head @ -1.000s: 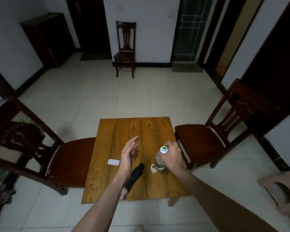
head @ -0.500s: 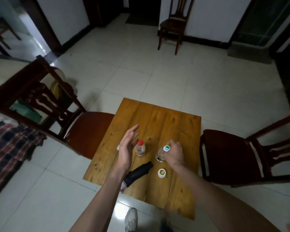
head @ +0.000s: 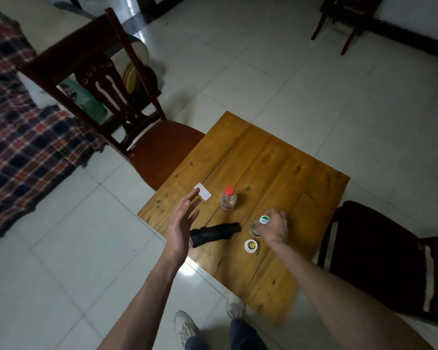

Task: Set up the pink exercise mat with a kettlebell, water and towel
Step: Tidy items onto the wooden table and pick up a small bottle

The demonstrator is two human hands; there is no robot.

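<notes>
On the near right of the wooden bench point(head: 276, 157), the right hand point(head: 274, 227) has its fingers closed around a clear plastic water bottle point(head: 257, 227) with a white-and-green cap; the left hand point(head: 182, 223) hovers flat, fingers spread, holding nothing. Best to grip the smooth, slippery body low and lift straight up, clear of the small round tin point(head: 251, 245). No mat shows.

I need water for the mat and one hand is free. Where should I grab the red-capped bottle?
Wrap the left hand around the clear body of the red-capped bottle, below the cap. Come in from the left: it stands upright, and that side is open, with only a flat white card nearby.
</notes>
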